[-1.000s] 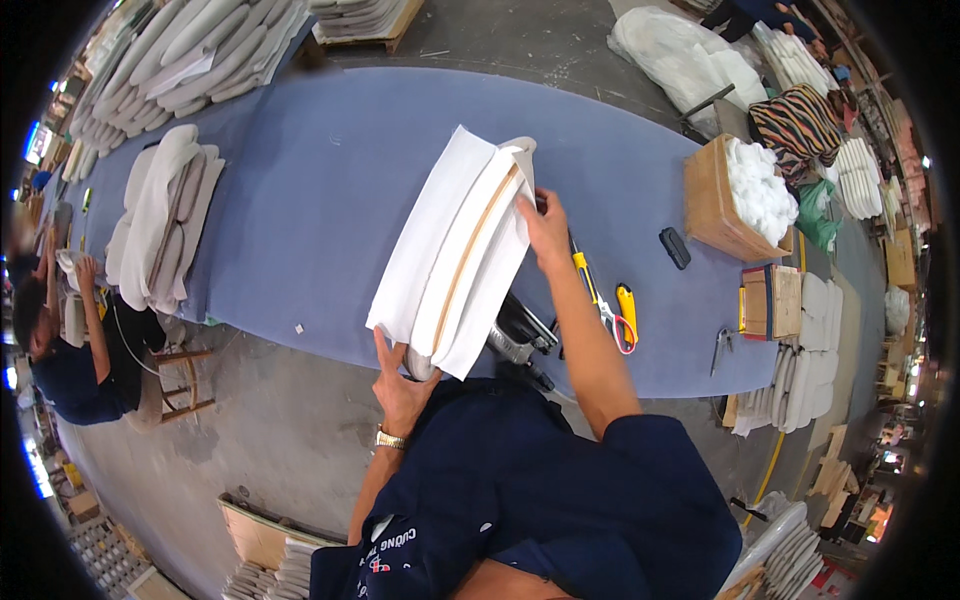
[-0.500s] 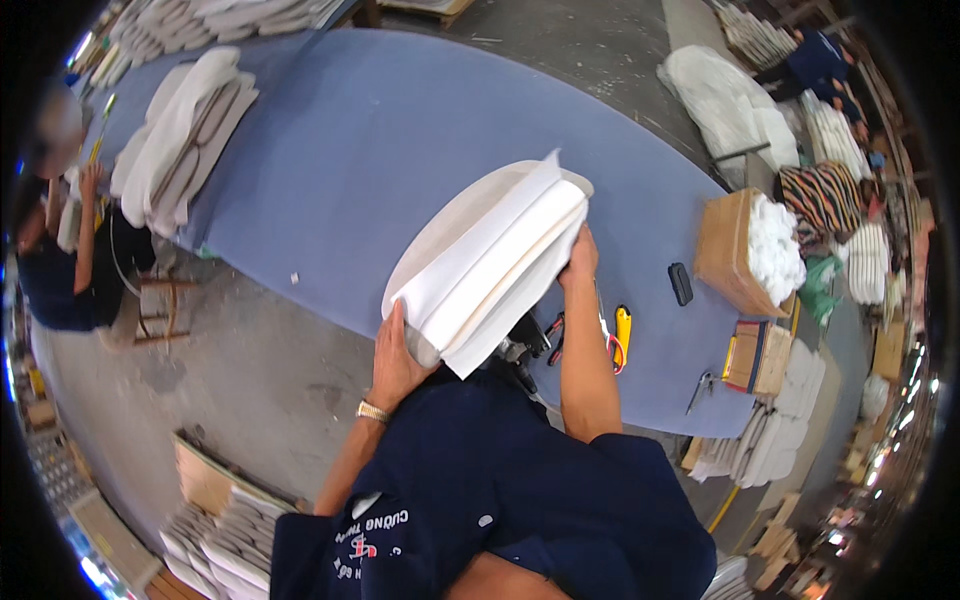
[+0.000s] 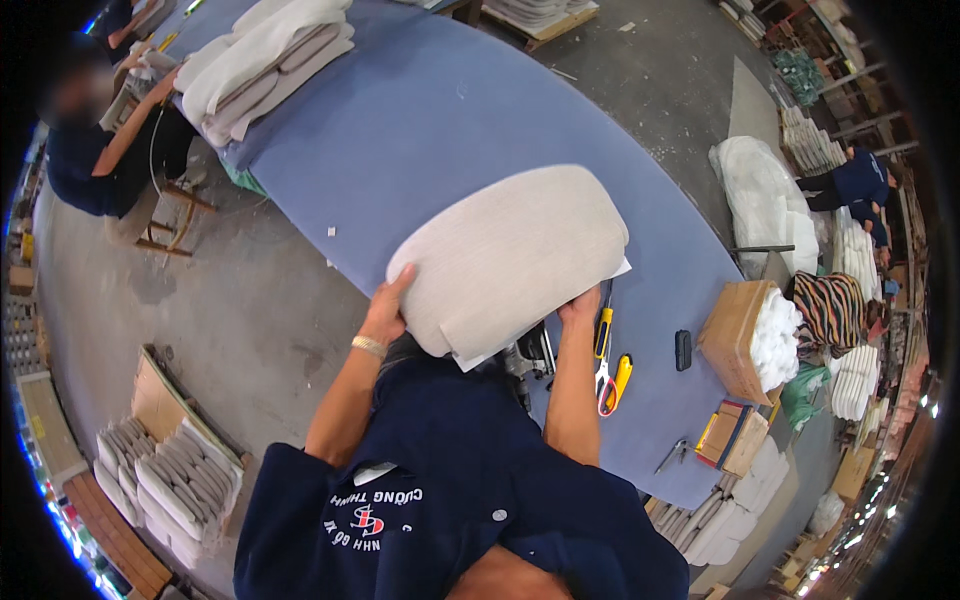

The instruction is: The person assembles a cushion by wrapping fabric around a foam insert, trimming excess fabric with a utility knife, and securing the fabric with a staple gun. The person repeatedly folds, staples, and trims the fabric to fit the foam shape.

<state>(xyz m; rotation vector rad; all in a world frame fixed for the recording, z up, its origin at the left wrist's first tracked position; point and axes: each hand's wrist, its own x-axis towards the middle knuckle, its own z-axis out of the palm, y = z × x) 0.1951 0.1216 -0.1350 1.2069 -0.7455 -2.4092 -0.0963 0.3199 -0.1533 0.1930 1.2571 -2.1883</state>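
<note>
Beige padded cushion panel (image 3: 510, 260), held over the near edge of the blue surface (image 3: 470, 120). The left hand (image 3: 384, 314) grips its left end, thumb on top; the right hand (image 3: 580, 306) reaches beneath the near right edge, fingers hidden, closure indeterminable. Holding both ends presumably steadies the panel. Half a second earlier, white layers showed edge-on; here the broad beige face lies uppermost.

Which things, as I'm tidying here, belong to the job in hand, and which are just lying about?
In hand:
pale padded panel, held by left hand and right hand
white sheet beneath

Seemingly lying about:
red-handled scissors
yellow cutter
black oblong object
box of white stuffing
</note>
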